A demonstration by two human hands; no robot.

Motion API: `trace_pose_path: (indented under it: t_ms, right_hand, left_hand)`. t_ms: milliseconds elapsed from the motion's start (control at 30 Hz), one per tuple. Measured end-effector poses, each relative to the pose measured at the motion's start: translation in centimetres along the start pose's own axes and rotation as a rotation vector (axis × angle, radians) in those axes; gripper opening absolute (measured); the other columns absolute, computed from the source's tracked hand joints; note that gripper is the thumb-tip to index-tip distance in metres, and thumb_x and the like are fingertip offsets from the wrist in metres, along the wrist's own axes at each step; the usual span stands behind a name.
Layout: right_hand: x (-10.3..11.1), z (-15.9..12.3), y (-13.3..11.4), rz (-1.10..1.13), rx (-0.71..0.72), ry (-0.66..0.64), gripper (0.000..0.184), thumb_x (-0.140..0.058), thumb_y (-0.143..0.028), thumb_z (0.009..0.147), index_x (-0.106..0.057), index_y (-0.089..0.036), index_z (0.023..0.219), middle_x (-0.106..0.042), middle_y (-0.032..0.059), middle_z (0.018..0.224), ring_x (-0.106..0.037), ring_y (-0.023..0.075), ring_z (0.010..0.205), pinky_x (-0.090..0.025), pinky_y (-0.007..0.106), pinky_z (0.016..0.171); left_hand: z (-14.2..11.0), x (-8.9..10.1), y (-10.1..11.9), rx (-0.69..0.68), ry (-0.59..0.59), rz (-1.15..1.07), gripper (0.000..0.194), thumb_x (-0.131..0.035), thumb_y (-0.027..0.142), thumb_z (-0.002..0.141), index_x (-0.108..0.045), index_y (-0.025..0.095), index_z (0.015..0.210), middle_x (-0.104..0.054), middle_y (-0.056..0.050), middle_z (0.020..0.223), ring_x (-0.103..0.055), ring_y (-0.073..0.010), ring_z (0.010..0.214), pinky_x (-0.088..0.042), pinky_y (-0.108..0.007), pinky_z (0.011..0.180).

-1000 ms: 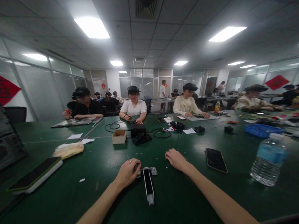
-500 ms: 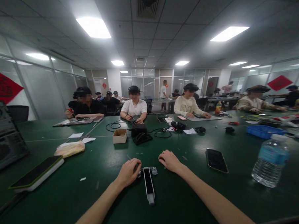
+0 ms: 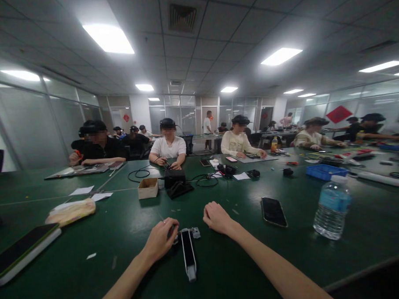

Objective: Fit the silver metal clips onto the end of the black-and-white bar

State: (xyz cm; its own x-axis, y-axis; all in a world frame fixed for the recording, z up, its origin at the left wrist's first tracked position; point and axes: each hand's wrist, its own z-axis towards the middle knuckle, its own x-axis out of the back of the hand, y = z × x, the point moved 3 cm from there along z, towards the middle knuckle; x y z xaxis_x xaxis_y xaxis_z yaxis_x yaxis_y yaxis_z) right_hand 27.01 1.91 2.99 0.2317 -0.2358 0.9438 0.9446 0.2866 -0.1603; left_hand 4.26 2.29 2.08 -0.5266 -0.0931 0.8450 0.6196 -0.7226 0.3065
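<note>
A long narrow black and silver part (image 3: 188,254) lies on the green table (image 3: 125,267) in front of me, its far end bearing a small metal bracket. My left hand (image 3: 160,239) is curled at that far end, fingers closed on the bracket side of the part. My right hand (image 3: 216,217) rests on the table just right of the part's far end, fingers curled under, and what they hold, if anything, is hidden.
A black phone (image 3: 273,211) and a water bottle (image 3: 332,208) lie to the right. A tablet-like device (image 3: 22,253) and a bagged item (image 3: 71,211) sit left. A small cardboard box (image 3: 148,188), a black device with cables (image 3: 176,184) and a blue tray (image 3: 323,171) lie farther off. Several people sit opposite.
The camera has turned right, so everything shifted left in view. My right hand has moved left, closer to the part's far end. My left hand stays on the part.
</note>
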Motion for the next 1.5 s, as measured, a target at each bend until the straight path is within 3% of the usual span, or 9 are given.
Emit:
trace_pose_path:
  t_ms: [200,367,600,833,1133,1500]
  right_hand:
    - [0.5,-1.7,-4.6,0.320,0.233,0.116,0.007,-0.047,-0.014,0.086,-0.053,-0.015,0.084,-0.054,0.0044,0.085,-0.049,0.0145,0.078,-0.042,0.026,0.070]
    - [0.0,-2.1,-6.6,0.499,0.257,0.110,0.006,-0.049,-0.011,0.084,-0.053,-0.016,0.085,-0.053,0.0032,0.086,-0.050,0.0131,0.077,-0.043,0.025,0.070]
    - [-0.8,-2.0,-6.0,0.564,0.256,0.133,0.008,-0.048,-0.014,0.086,-0.056,-0.016,0.085,-0.055,0.0038,0.084,-0.051,0.0154,0.080,-0.043,0.029,0.074]
    - [-0.7,-1.8,-3.8,0.386,0.270,0.112,0.011,-0.048,-0.019,0.088,-0.059,-0.017,0.088,-0.059,0.0057,0.089,-0.052,0.0180,0.085,-0.044,0.033,0.077]
    - [-0.9,-1.6,-2.9,0.292,0.226,0.021,0.014,-0.048,-0.019,0.089,-0.061,-0.016,0.092,-0.060,0.0061,0.094,-0.052,0.0177,0.089,-0.043,0.032,0.079]
    - [-1.2,-1.8,-3.1,0.314,0.239,-0.005,0.012,-0.051,-0.020,0.087,-0.062,-0.017,0.091,-0.060,0.0050,0.093,-0.051,0.0178,0.087,-0.043,0.032,0.077]
  left_hand:
    - [-0.1,-0.2,1.8,-0.147,0.065,0.040,0.014,-0.046,0.025,0.088,-0.056,0.020,0.095,-0.063,-0.002,0.086,-0.059,-0.0151,0.075,-0.047,-0.025,0.069]
    - [-0.1,-0.7,2.3,-0.244,0.113,0.050,0.008,-0.050,0.022,0.087,-0.057,0.019,0.090,-0.064,-0.002,0.084,-0.060,-0.0145,0.076,-0.047,-0.025,0.071]
    - [-0.3,-0.8,2.1,-0.239,0.144,0.033,0.010,-0.051,0.022,0.089,-0.060,0.019,0.092,-0.066,-0.002,0.086,-0.061,-0.0128,0.078,-0.047,-0.024,0.074]
    - [-0.4,0.3,0.7,-0.052,0.136,-0.158,0.015,-0.049,0.017,0.087,-0.064,0.018,0.090,-0.064,-0.003,0.087,-0.058,-0.0119,0.076,-0.047,-0.022,0.070]
    - [-0.5,0.0,-0.9,0.157,-0.035,-0.219,0.018,-0.050,0.021,0.084,-0.067,0.018,0.091,-0.068,-0.002,0.087,-0.059,-0.0131,0.072,-0.047,-0.024,0.070]
    - [-0.4,0.4,-0.7,0.180,-0.097,-0.255,0.016,-0.052,0.020,0.081,-0.068,0.018,0.085,-0.069,0.000,0.081,-0.059,-0.0129,0.069,-0.046,-0.023,0.067]
